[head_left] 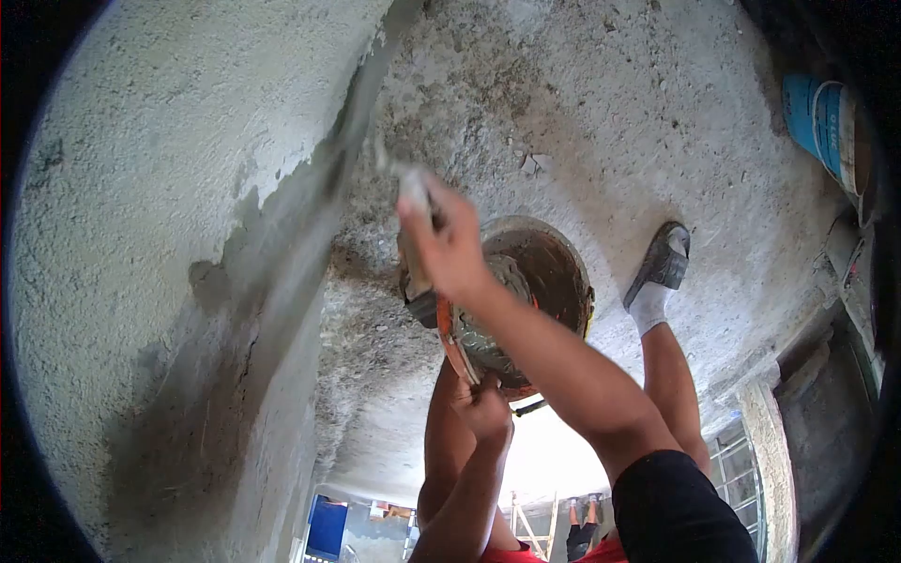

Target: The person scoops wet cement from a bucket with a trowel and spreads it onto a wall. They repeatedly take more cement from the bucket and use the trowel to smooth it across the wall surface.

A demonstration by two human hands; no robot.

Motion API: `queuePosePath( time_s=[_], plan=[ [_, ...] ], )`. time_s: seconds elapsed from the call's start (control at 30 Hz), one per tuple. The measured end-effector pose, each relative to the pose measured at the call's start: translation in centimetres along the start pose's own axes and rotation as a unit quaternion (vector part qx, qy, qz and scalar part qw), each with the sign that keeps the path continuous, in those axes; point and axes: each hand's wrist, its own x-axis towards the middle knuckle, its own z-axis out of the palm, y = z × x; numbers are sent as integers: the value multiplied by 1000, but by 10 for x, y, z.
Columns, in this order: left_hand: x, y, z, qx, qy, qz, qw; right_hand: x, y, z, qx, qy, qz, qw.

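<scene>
My right hand (pixel 441 244), blurred by motion, is closed round the pale handle of a trowel (pixel 413 192) beside the wall's lower edge. The trowel's blade is too smeared to make out clearly. Below it, the fingers of my left hand (pixel 484 411) grip the edge of an orange-rimmed pan (pixel 455 352). Grey wet mortar (pixel 483 342) shows in the pan, partly hidden by my right forearm. Just behind it stands a round bucket (pixel 574 258) with mortar-smeared inner walls. To the left, the rough wall (pixel 160 178) carries a darker, smoothed grey band (pixel 282 281) along its bottom.
My foot in a dark slipper (pixel 662 263) stands right of the bucket on the rough concrete floor (pixel 601 113). A blue bucket (pixel 817 127) lies at the upper right. Another person's legs (pixel 584 516) and a ladder (pixel 533 535) appear in the background at the bottom.
</scene>
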Motion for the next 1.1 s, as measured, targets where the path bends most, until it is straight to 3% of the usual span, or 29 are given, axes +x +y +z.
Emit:
queuePosePath(
  time_s=[0.07, 0.13, 0.23, 0.3, 0.37, 0.43, 0.5, 0.53, 0.57, 0.63, 0.67, 0.7, 0.73, 0.8, 0.83, 0.9, 0.93, 1.0, 1.1],
  plan=[
    [-2, 1, 5, -41, 22, -9, 999, 55, 11, -5, -85, 80, -144, 983],
    [2, -10, 2, -5, 19, 2, 1000, 111, 15, -1, -54, 64, -123, 989],
    [20, -51, -18, 12, 12, 8, 1000, 100, -4, 33, -87, 89, -140, 982],
    [17, -44, -13, -15, 5, 9, 1000, 42, -18, 22, -90, 18, -171, 981],
    [7, -11, 5, -92, 13, -2, 996, -32, -32, -9, -76, -61, -103, 990],
    [4, 4, 4, -63, -1, 13, 998, -98, -73, -58, -80, -145, -2, 986],
    [7, -2, 1, -116, -25, 41, 992, -148, -105, -113, 49, -114, 152, 981],
    [16, -13, -9, -52, 9, 20, 998, -166, -124, -142, 63, -87, 218, 970],
    [5, 5, 1, -45, -9, 91, 995, -176, -144, -173, 75, -62, 281, 955],
    [-7, 23, 0, -82, -23, 84, 993, -191, -190, -236, 48, -41, 386, 920],
    [-13, 39, 4, -90, -22, 90, 992, -191, -204, -265, -118, -85, 320, 936],
    [-27, 56, 1, -19, -17, 124, 992, -194, -217, -284, -279, -127, 249, 919],
    [-38, 75, 4, 48, -13, 161, 986, -186, -235, -292, -283, -137, 241, 918],
    [-63, 113, 9, 55, -26, 188, 980, -166, -277, -295, -432, -207, 111, 871],
    [-69, 127, 11, 66, -49, 214, 973, -147, -303, -282, -453, -238, 106, 853],
    [-74, 137, 8, 59, -64, 224, 971, -113, -326, -262, -555, -291, 77, 775],
    [-77, 148, 11, 69, -65, 227, 969, -102, -331, -249, -559, -292, 74, 772],
    [-71, 166, 27, 74, -75, 235, 966, -79, -335, -222, -648, -287, 43, 704],
    [-59, 183, 45, 38, -114, 299, 947, -55, -324, -192, -690, -246, 55, 679]
  ],
)
